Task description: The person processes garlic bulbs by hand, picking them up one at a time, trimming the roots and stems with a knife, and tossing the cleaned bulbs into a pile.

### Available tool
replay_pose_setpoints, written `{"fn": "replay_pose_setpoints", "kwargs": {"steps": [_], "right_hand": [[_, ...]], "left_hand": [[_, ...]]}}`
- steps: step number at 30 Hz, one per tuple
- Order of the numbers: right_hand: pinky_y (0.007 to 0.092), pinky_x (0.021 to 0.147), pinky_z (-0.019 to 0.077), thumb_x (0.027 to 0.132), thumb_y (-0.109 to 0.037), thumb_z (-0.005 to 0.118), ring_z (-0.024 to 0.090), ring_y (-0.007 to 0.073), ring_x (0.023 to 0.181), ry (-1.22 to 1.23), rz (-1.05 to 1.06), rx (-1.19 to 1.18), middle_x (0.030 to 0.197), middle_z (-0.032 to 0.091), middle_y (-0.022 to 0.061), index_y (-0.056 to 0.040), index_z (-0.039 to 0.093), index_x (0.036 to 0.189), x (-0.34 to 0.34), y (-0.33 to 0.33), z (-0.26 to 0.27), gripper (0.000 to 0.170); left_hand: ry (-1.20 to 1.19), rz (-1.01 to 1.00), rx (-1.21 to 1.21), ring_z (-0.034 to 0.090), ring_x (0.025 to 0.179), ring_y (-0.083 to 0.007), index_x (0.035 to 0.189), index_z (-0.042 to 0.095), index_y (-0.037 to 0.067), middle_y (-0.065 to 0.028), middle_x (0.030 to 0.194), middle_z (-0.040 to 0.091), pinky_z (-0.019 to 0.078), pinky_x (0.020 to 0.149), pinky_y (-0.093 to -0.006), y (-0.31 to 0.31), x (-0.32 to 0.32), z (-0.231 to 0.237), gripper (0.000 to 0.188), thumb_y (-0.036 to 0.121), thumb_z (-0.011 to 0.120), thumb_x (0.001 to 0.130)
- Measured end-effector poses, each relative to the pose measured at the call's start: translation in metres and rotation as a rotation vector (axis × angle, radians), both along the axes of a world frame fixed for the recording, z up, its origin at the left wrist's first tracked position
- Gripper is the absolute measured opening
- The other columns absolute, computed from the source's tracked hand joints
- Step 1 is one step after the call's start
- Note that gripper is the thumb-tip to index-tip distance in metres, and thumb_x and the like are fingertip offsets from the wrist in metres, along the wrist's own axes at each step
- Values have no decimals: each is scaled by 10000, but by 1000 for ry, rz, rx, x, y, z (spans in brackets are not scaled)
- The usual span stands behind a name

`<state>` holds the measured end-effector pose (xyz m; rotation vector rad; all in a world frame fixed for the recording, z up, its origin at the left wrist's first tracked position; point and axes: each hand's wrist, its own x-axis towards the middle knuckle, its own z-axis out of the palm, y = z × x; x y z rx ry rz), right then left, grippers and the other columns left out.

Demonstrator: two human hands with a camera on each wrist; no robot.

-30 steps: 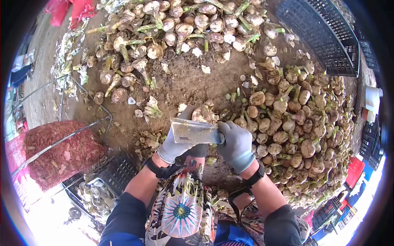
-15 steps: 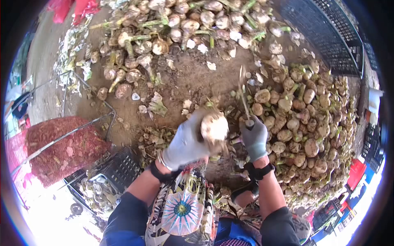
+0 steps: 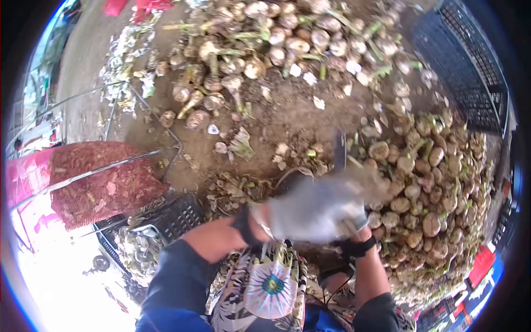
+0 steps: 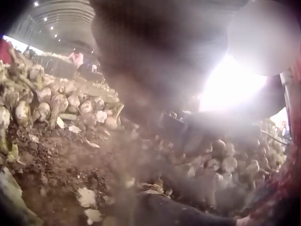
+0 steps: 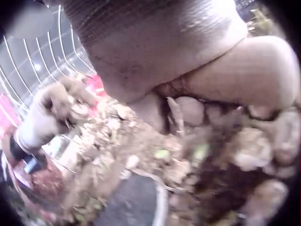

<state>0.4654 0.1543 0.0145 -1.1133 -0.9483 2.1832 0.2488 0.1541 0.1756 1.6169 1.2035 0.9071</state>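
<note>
1. Bare earth [image 3: 293,133] stretches ahead, bordered by a far pile of bulbs [image 3: 298,41] and a nearer heap [image 3: 431,182] on the right.
2. The left hand [image 3: 310,207] (gloved, badly smeared) reaches across the right and seems to grip a bulb [image 3: 370,185] at its fingertips.
3. The right hand [image 5: 178,61], mostly hidden from the head view, looks curled round a knife [image 3: 340,152] whose blade points away from the person.
4. The bulb lies rightward, before the heap's left edge; touching or above, I cannot tell. Its long axis is lost in blur.
5. Open room lies ahead; the black crate [image 3: 462,66] bounds the far right.
</note>
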Motion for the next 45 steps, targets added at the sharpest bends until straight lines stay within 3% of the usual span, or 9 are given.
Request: {"fn": "replay_pose_setpoints", "kwargs": {"steps": [4, 7, 12, 20, 30, 36, 38, 40, 45], "right_hand": [[300, 715, 545, 902, -98, 663, 655, 143, 811, 44, 185, 11, 996, 681, 38, -40, 629, 1173, -16, 21, 26, 278], [243, 572, 472, 847, -63, 709, 586, 82, 627, -640, 264, 220, 703, 641, -11, -13, 709, 974, -26, 57, 69, 136], [225, 596, 462, 833, -62, 725, 568, 60, 656, -590, 129, 91, 732, 655, -23, -8, 722, 977, -49, 48, 79, 154], [234, 576, 471, 901, -114, 701, 613, 83, 710, -243, 131, -176, 894, 699, 12, -8, 680, 1175, -113, 35, 108, 294], [177, 630, 426, 919, -173, 711, 548, 31, 718, -125, 46, -146, 899, 675, -23, -3, 677, 1201, -108, 42, 102, 331], [224, 733, 512, 853, -82, 741, 615, 65, 821, -500, 208, 428, 960, 707, 29, 14, 660, 1191, -102, 44, 144, 360], [262, 835, 512, 846, -106, 772, 625, 102, 968, -470, 198, 64, 1098, 700, 65, 7, 643, 1236, -105, 54, 147, 425], [299, 934, 482, 843, -147, 798, 596, 133, 1099, -203, 312, 482, 1239, 653, 74, -3, 637, 1262, -110, 55, 135, 471], [328, 932, 481, 824, -196, 812, 618, 213, 1052, -164, 347, 455, 1160, 639, 113, -51, 676, 1194, -113, 48, 130, 420]], "left_hand": [[57, 352, 198, 623, 1011, -346, 1273, 584, 65, -190, 1215, 614, 547, 868, -423, 18, -23, 26, 507, 118, 730, 791], [517, 906, -72, 651, 895, -307, 1177, 599, 67, -158, 1190, 639, 567, 816, -378, -27, -130, -27, 422, -9, 636, 764], [1335, 684, -361, 669, 980, -358, 1374, 496, 134, -167, 1217, 633, 540, 890, -441, -124, -252, -101, 688, 179, 729, 729], [221, 837, -527, 668, 973, -251, 1238, 574, -3, -97, 1104, 670, 526, 876, -350, -70, -126, -42, 755, 483, 843, 726], [-222, 712, -454, 605, 1109, -171, 1341, 472, -16, -84, 1210, 641, 484, 979, -319, -53, -45, -53, 685, 47, 770, 727], [-595, 698, -614, 609, 1081, -138, 1290, 529, -22, -63, 1165, 659, 487, 970, -304, -51, -51, -45, 596, -124, 660, 717], [-604, 671, -596, 606, 1083, -137, 1267, 549, -27, -72, 1150, 671, 485, 959, -303, -52, -47, -41, 544, -113, 625, 736], [-572, 551, -731, 633, 906, -135, 1216, 560, -18, -53, 1011, 673, 518, 808, -301, -55, -50, -41, 449, -58, 597, 771], [-1094, 536, -1001, 560, 647, -123, 1092, 598, 2, -44, 833, 632, 456, 584, -276, -63, -54, -31, 306, 19, 575, 787]]}}
